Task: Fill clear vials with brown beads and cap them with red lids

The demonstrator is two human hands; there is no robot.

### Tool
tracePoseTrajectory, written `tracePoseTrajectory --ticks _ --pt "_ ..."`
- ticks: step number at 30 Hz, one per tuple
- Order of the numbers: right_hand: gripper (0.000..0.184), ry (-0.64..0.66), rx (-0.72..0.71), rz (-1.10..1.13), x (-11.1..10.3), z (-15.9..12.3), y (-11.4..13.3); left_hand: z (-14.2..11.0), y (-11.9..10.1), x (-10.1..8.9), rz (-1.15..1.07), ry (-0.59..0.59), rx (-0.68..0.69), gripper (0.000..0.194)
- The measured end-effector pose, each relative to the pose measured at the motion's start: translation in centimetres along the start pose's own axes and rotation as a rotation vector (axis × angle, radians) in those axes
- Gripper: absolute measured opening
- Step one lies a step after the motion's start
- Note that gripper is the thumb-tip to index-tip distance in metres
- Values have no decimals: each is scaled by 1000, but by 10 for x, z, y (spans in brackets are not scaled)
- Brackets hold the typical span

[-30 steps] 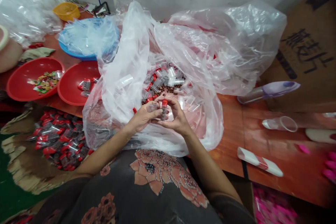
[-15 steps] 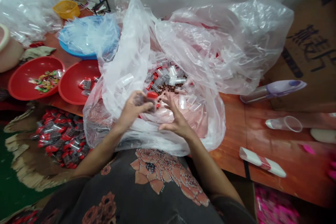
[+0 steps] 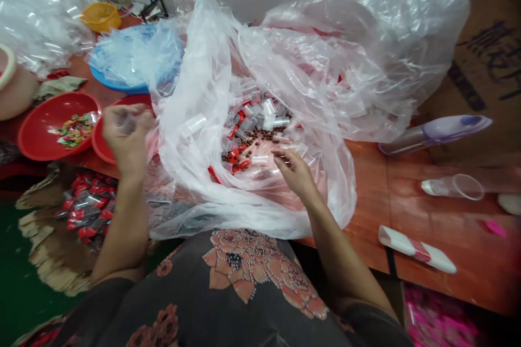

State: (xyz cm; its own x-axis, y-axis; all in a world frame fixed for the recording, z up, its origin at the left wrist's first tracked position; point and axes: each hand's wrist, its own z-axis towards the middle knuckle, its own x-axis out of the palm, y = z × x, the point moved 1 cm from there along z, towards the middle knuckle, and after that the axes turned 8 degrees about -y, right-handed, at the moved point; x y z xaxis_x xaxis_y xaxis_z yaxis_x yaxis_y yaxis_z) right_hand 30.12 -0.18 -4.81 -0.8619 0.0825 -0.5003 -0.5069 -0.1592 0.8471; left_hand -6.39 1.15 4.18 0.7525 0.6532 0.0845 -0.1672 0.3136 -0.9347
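Observation:
My left hand (image 3: 127, 133) is closed around a small clear plastic container, blurred by motion, over the near side of the red bowl (image 3: 99, 140). Over the opened clear plastic bag (image 3: 191, 81) in front of me, my right hand (image 3: 296, 172) has its fingers stretched out, apparently holding nothing. Close to its fingertips lies a clear plastic tube (image 3: 259, 160). Inside the bag are more clear tubes (image 3: 268, 108), red caps (image 3: 234, 156) and small brown balls (image 3: 264, 134).
A red bowl of colourful small pieces (image 3: 30, 133) and a blue basin (image 3: 97, 77) stand to the left. Below them is a pile of red-capped containers (image 3: 87, 203). On the right are a purple-and-silver device (image 3: 442, 131), a clear cup (image 3: 459, 187) and a cardboard box (image 3: 456, 141).
My left hand has moved left, out of the bag to the red bowl, carrying the container. My right hand has shifted slightly right and lower. The view has turned a little.

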Motion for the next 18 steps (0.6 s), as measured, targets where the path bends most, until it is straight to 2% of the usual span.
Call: tracePoseTrajectory --ticks 1,4,6,8,10,15,18 --pt "24 2 -24 -5 0 4 5 -18 -5 17 -71 101 -48 32" --pt "24 29 -102 -31 2 19 14 -71 -7 66 -277 497 -489 25" --pt "24 66 -137 -84 4 29 13 -95 1 88 -407 658 -784 27" --pt "25 121 -149 -155 8 39 5 -109 11 101 -500 708 -990 33" --pt "26 185 -156 -227 15 48 -7 -113 20 107 -533 715 -1093 39" --pt "30 212 -110 -376 34 68 -31 -108 31 113 -494 702 -1150 46" --pt "28 157 -67 -247 42 73 -29 -108 39 117 -425 652 -1127 40"
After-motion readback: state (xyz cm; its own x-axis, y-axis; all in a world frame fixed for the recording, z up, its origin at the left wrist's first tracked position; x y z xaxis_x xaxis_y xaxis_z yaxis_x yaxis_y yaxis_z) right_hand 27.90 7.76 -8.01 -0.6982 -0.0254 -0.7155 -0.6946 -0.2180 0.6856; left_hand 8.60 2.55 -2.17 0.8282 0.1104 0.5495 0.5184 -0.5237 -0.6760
